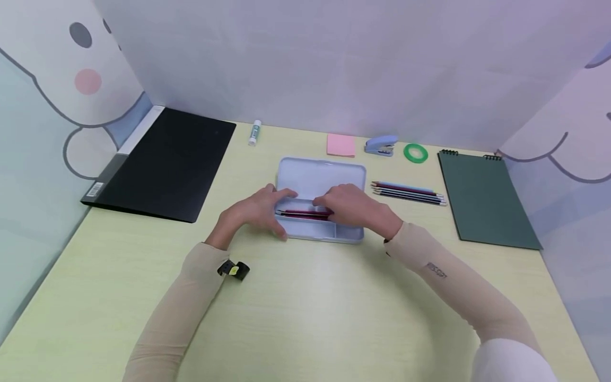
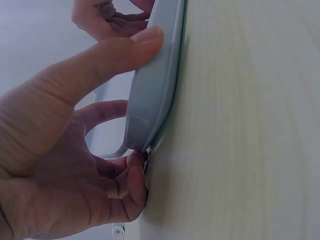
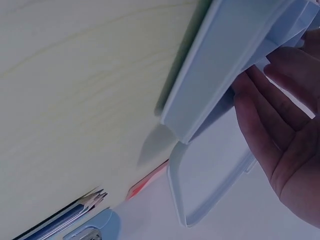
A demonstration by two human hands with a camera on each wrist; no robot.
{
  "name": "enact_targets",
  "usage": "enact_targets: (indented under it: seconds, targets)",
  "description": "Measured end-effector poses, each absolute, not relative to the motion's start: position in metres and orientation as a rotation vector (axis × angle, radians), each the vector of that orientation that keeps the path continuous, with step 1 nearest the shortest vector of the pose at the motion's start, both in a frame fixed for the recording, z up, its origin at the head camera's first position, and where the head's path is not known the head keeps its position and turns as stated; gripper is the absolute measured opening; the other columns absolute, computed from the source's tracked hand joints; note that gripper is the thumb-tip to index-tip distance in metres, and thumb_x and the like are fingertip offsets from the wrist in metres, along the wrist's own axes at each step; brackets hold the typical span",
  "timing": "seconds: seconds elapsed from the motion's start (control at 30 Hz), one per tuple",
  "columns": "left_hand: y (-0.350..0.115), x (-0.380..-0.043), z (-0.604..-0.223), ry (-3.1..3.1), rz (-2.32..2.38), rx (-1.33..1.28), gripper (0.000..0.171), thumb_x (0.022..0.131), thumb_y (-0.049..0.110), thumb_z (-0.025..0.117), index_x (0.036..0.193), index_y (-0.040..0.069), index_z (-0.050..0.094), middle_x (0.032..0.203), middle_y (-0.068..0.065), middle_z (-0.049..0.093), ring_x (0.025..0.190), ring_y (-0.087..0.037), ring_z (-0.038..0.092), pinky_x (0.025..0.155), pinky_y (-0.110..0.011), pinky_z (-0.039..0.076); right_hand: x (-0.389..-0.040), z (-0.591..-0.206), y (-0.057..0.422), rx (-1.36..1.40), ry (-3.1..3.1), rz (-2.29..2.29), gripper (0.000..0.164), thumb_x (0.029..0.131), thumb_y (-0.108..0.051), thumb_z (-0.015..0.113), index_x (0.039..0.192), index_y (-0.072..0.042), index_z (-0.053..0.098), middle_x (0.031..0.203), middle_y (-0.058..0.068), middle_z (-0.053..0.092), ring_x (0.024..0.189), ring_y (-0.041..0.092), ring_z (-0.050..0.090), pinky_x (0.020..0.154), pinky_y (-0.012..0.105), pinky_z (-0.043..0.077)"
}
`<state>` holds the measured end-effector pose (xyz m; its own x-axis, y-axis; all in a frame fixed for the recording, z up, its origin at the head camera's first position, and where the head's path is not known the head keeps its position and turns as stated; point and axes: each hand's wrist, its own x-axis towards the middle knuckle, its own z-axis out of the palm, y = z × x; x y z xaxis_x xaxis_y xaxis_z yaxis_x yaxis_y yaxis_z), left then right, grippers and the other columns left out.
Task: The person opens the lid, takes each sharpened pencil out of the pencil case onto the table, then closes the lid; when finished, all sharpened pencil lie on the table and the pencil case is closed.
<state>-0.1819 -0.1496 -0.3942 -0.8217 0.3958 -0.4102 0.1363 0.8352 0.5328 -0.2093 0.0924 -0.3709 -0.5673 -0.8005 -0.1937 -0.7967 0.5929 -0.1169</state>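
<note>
A pale blue pencil box (image 1: 309, 229) lies with its lid (image 1: 320, 178) folded back. Dark pencils (image 1: 304, 214), some of them red, lie in its long middle compartment. My left hand (image 1: 260, 208) grips the box's left end. In the left wrist view the thumb (image 2: 145, 45) presses the front wall, and a finger hooks over the end rim. My right hand (image 1: 352, 206) reaches into the box from the right, fingers curled around the pencils' right ends. From the right wrist view its fingers (image 3: 255, 100) dip behind the box wall, which hides the fingertips.
Several more pencils (image 1: 408, 193) lie right of the box, beside a green spiral pad (image 1: 489, 199). Along the back sit a glue stick (image 1: 255, 132), pink sticky notes (image 1: 341, 145), a blue stapler (image 1: 381, 145) and green tape (image 1: 416, 153). A black folder (image 1: 164, 164) is at left.
</note>
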Motion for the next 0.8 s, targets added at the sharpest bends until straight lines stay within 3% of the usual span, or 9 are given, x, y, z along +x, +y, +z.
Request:
enact_targets:
  seconds: [0.33, 0.8]
  targets:
    - [-0.1499, -0.183, -0.3941, 2.495, 0.67, 0.395, 0.1, 0.068, 0.036, 0.091, 0.152, 0.032, 0.037, 0.127, -0.014, 0.042, 0.111, -0.029, 0.047, 0.086, -0.041, 0.045, -0.2087, -0.3726, 0.0884, -1.336, 2.599, -0.014, 0.035, 0.088, -0.001, 0.065, 0.12, -0.013, 0.072, 0.098, 0.006, 0.075, 0.071, 0.019, 0.061, 0.063, 0.033, 0.045]
    - [-0.1498, -0.1829, -0.3941, 2.497, 0.662, 0.402, 0.101, 0.068, 0.036, 0.091, 0.152, 0.031, 0.037, 0.127, -0.015, 0.042, 0.111, -0.03, 0.048, 0.086, -0.04, 0.045, -0.2117, -0.3772, 0.091, -1.303, 2.609, -0.07, 0.035, 0.088, -0.004, 0.066, 0.121, -0.012, 0.071, 0.101, 0.005, 0.076, 0.074, 0.018, 0.063, 0.067, 0.035, 0.048]
